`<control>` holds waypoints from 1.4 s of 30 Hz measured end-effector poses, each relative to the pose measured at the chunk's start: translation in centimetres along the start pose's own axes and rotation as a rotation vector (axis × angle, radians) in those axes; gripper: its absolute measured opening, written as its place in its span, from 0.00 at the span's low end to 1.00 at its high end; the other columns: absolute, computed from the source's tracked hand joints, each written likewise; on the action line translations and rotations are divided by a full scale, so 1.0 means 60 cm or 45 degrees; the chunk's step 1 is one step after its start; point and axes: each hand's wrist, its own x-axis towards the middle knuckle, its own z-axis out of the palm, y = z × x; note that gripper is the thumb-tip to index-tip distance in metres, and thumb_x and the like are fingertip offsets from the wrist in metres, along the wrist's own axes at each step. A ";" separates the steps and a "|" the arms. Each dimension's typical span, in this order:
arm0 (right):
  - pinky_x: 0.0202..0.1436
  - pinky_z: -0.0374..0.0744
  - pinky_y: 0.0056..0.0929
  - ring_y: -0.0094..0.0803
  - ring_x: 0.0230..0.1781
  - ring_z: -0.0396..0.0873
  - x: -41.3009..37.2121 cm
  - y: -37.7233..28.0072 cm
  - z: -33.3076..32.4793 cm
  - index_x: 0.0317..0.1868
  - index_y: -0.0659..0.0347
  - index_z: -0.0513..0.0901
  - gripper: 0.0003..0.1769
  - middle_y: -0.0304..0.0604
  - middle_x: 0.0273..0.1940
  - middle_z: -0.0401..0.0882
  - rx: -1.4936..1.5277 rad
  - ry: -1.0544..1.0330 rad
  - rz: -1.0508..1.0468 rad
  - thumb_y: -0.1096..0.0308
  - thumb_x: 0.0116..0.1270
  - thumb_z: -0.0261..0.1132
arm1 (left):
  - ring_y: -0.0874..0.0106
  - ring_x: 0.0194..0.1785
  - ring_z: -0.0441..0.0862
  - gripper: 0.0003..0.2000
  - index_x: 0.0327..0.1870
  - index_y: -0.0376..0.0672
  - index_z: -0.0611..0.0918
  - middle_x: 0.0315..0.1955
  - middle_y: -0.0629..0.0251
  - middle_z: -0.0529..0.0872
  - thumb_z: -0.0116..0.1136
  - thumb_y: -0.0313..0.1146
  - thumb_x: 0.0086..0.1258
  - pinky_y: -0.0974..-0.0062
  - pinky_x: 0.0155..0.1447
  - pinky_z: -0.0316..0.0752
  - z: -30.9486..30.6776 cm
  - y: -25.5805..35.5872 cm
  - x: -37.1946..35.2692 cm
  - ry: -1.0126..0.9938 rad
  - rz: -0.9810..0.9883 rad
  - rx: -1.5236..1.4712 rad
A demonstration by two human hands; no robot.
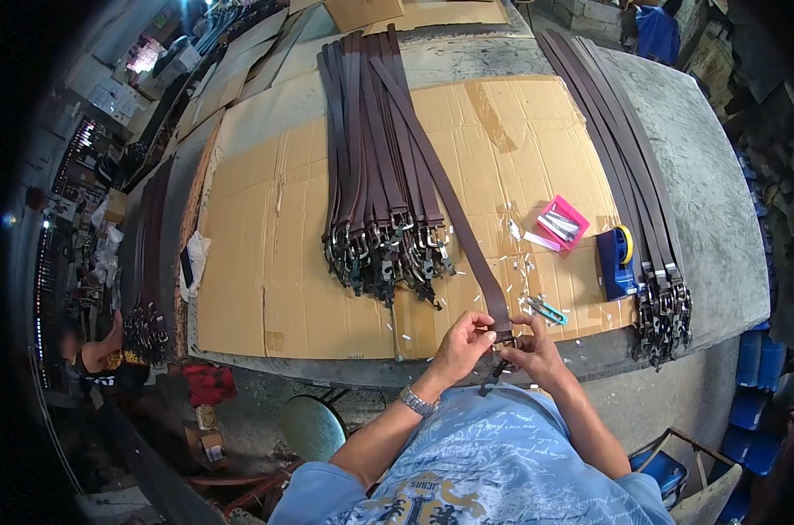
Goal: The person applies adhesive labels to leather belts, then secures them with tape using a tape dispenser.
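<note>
1. Our left hand [463, 343] and right hand [537, 348] meet at the table's near edge, fingers of both pinching the buckle end of one dark brown belt [454, 210].
2. The belt runs diagonally away across the cardboard [265, 262], its far end lying over the belt pile [366, 175].
3. A teal-handled tool [547, 309] lies just beside our right hand.

A concrete table [712, 175] bears cardboard sheets [265, 262] and belts [624, 157].
</note>
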 end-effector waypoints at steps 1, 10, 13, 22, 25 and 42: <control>0.29 0.74 0.23 0.23 0.28 0.77 0.005 0.000 -0.004 0.65 0.60 0.62 0.33 0.42 0.31 0.81 -0.075 -0.026 -0.038 0.74 0.63 0.68 | 0.79 0.42 0.81 0.15 0.55 0.39 0.70 0.38 0.66 0.83 0.58 0.31 0.72 0.79 0.42 0.79 0.008 0.004 0.002 0.034 -0.046 -0.176; 0.52 0.77 0.39 0.47 0.48 0.82 -0.025 0.078 -0.075 0.67 0.60 0.66 0.28 0.53 0.46 0.83 -0.593 -0.105 -0.228 0.57 0.72 0.61 | 0.73 0.35 0.86 0.07 0.43 0.40 0.77 0.33 0.64 0.85 0.58 0.32 0.71 0.76 0.32 0.81 0.035 -0.085 0.059 0.281 -0.416 -0.390; 0.56 0.76 0.41 0.50 0.51 0.80 -0.072 0.104 -0.126 0.62 0.61 0.73 0.26 0.54 0.49 0.82 -0.788 -0.204 0.010 0.50 0.74 0.55 | 0.72 0.33 0.87 0.06 0.42 0.41 0.76 0.32 0.66 0.85 0.56 0.33 0.72 0.78 0.32 0.82 0.028 -0.098 0.060 0.288 -0.478 -0.318; 0.63 0.74 0.38 0.49 0.58 0.77 -0.227 0.017 -0.174 0.57 0.64 0.80 0.30 0.55 0.56 0.79 -0.706 -0.188 0.093 0.45 0.75 0.51 | 0.75 0.33 0.86 0.08 0.45 0.42 0.76 0.38 0.64 0.88 0.56 0.36 0.73 0.80 0.30 0.80 0.014 -0.116 0.066 0.300 -0.440 -0.211; 0.61 0.75 0.38 0.46 0.56 0.78 -0.222 -0.033 -0.187 0.55 0.63 0.81 0.26 0.53 0.54 0.81 -0.508 -0.243 0.057 0.48 0.74 0.55 | 0.76 0.33 0.86 0.09 0.45 0.41 0.76 0.39 0.63 0.88 0.56 0.36 0.73 0.80 0.31 0.81 0.005 -0.121 0.063 0.323 -0.426 -0.219; 0.48 0.75 0.37 0.40 0.50 0.74 0.292 0.002 -0.170 0.51 0.63 0.76 0.19 0.45 0.47 0.74 -1.858 0.627 -0.865 0.72 0.57 0.61 | 0.87 0.29 0.69 0.06 0.42 0.43 0.79 0.30 0.79 0.78 0.56 0.35 0.74 0.86 0.30 0.63 0.013 -0.123 0.047 0.175 -0.336 -0.127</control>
